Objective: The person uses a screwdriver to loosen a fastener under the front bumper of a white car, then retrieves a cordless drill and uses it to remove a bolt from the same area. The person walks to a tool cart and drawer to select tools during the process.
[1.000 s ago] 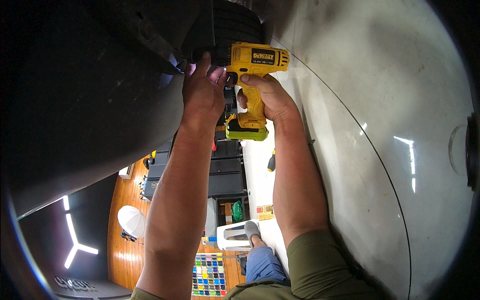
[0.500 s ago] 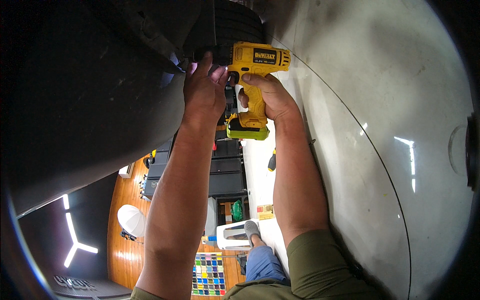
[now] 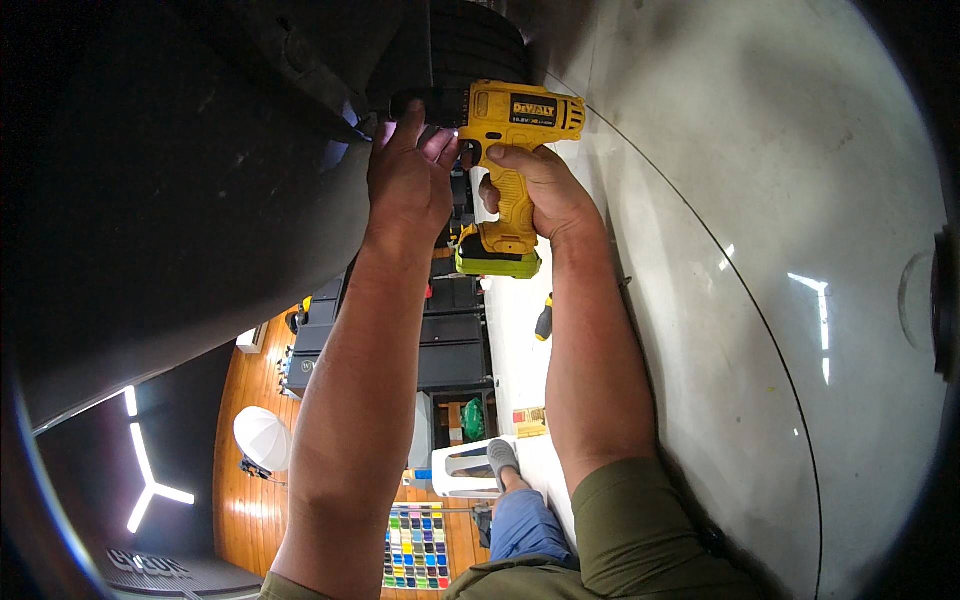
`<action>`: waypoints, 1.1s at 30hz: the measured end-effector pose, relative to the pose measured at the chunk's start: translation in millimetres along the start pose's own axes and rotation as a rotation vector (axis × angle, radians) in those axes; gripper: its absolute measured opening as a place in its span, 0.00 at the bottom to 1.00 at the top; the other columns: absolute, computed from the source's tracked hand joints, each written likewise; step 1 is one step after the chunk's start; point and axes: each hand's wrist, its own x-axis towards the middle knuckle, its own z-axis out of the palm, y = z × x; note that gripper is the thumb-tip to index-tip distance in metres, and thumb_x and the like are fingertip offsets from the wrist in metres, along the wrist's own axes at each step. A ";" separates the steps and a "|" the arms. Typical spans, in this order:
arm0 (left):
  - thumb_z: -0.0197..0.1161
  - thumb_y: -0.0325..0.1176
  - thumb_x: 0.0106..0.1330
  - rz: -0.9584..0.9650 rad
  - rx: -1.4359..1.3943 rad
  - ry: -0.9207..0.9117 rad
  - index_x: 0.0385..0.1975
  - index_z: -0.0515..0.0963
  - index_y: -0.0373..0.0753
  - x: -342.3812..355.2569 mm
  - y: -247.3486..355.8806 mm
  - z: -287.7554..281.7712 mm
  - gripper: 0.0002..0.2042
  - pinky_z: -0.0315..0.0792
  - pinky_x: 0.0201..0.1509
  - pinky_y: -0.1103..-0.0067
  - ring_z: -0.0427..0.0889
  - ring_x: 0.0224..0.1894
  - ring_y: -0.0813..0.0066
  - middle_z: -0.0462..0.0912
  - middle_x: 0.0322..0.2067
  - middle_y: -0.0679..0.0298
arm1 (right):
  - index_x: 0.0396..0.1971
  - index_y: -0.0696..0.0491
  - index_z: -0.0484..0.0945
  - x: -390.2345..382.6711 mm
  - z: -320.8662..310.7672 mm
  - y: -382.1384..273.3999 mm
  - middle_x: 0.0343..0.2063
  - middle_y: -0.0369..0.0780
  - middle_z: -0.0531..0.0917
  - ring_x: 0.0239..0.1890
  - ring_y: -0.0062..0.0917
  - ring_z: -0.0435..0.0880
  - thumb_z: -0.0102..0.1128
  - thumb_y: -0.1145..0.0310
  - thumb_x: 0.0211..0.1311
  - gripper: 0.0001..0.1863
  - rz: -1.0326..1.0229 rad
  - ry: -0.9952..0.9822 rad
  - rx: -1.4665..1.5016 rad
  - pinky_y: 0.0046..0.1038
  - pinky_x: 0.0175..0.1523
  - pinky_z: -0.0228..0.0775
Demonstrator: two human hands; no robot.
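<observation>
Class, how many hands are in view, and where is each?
2: the left hand at the front of the drill, the right hand around its grip. Neither is fully hidden.

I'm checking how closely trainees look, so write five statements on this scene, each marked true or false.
1. The right-hand grip is closed around the handle of the yellow drill. True.
2. The left-hand grip is at the drill's lime-green base. False: it is up at the black front end.
3. A black tyre shows above the drill in the picture. True.
4. The visible shoe is bright red. False: it is grey.
5. The white umbrella-like shade appears left of the left forearm. True.
</observation>
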 end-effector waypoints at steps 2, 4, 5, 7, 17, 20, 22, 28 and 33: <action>0.55 0.31 0.67 0.015 0.007 -0.019 0.61 0.51 0.38 5.2 -1.0 -6.9 0.26 0.67 0.59 0.70 0.68 0.57 0.57 0.64 0.55 0.51 | 0.40 0.57 0.73 -0.2 0.0 1.6 0.28 0.39 0.80 0.18 0.23 0.78 0.63 0.69 0.53 0.15 -0.001 -0.005 0.003 0.23 0.21 0.69; 0.54 0.31 0.67 0.021 0.016 -0.031 0.61 0.50 0.38 6.3 -1.6 -7.6 0.26 0.70 0.57 0.70 0.70 0.56 0.57 0.65 0.55 0.51 | 0.40 0.57 0.73 0.6 0.2 1.8 0.28 0.39 0.80 0.18 0.23 0.78 0.63 0.69 0.53 0.15 -0.005 -0.004 0.017 0.24 0.22 0.70; 0.54 0.31 0.67 0.020 0.022 -0.034 0.60 0.51 0.38 5.0 -1.0 -4.7 0.26 0.70 0.56 0.70 0.70 0.56 0.57 0.65 0.55 0.51 | 0.40 0.57 0.73 0.7 0.0 0.5 0.28 0.39 0.80 0.18 0.23 0.78 0.63 0.69 0.53 0.15 -0.004 0.003 0.012 0.24 0.22 0.70; 0.54 0.31 0.67 0.023 0.028 -0.028 0.60 0.51 0.38 4.9 -0.4 -4.3 0.25 0.70 0.56 0.70 0.70 0.56 0.57 0.65 0.55 0.51 | 0.40 0.57 0.73 1.0 0.9 -0.3 0.28 0.40 0.80 0.18 0.23 0.78 0.63 0.69 0.53 0.15 0.002 0.016 0.005 0.24 0.22 0.70; 0.53 0.38 0.68 -0.002 0.082 -0.030 0.63 0.52 0.37 17.5 3.9 -11.4 0.28 0.60 0.64 0.65 0.64 0.62 0.57 0.61 0.59 0.50 | 0.44 0.55 0.70 11.8 -1.5 8.1 0.34 0.42 0.81 0.22 0.23 0.79 0.63 0.69 0.53 0.19 -0.031 0.067 0.037 0.20 0.24 0.73; 0.52 0.40 0.68 -0.031 0.061 0.022 0.61 0.56 0.38 30.4 3.1 -25.3 0.25 0.59 0.65 0.65 0.64 0.62 0.61 0.65 0.58 0.53 | 0.45 0.55 0.68 14.6 6.5 14.1 0.35 0.42 0.80 0.24 0.22 0.80 0.62 0.68 0.55 0.19 -0.009 0.135 -0.019 0.22 0.26 0.75; 0.53 0.41 0.68 -0.025 0.137 0.032 0.60 0.58 0.38 35.9 0.0 -30.7 0.24 0.59 0.63 0.66 0.66 0.60 0.63 0.67 0.57 0.53 | 0.45 0.54 0.67 18.9 9.3 18.8 0.35 0.42 0.80 0.24 0.22 0.80 0.62 0.67 0.56 0.19 -0.022 0.127 -0.062 0.23 0.27 0.76; 0.56 0.40 0.65 0.247 0.975 -0.086 0.55 0.66 0.31 24.0 -5.9 -66.6 0.23 0.68 0.50 0.76 0.78 0.46 0.64 0.77 0.45 0.48 | 0.44 0.56 0.69 41.8 20.2 23.4 0.31 0.40 0.79 0.23 0.21 0.79 0.60 0.66 0.59 0.16 -0.150 0.484 -0.493 0.22 0.27 0.72; 0.58 0.36 0.65 -0.039 1.064 -0.225 0.52 0.70 0.30 -70.8 -0.5 -66.4 0.20 0.70 0.46 0.79 0.79 0.41 0.70 0.79 0.42 0.51 | 0.42 0.62 0.67 12.6 8.8 30.1 0.28 0.46 0.81 0.30 0.40 0.82 0.58 0.67 0.58 0.18 -0.324 0.890 -1.115 0.39 0.37 0.73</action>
